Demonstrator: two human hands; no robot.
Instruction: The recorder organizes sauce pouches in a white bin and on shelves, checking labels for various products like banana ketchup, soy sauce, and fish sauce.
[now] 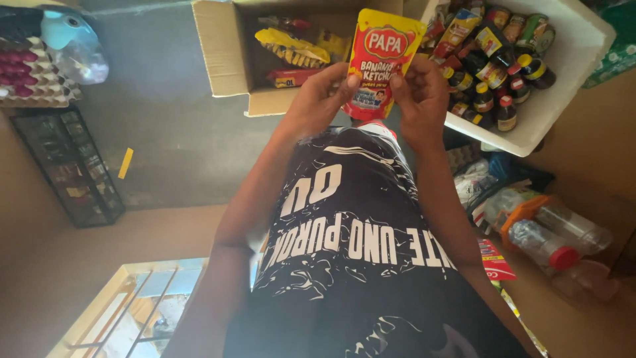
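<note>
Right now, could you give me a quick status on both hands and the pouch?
Left hand and right hand both gripping red sauce pouch. Pouch upright above cardboard box. Nothing in the way.

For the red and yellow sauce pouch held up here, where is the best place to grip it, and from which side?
Grip the red and yellow sauce pouch by its lower side edges, one from each side, as the left hand and right hand do now. It is flat and soft, held upright facing the camera, so thumbs on the front and fingers behind likely pinch it securely without squeezing the filled middle.
</note>
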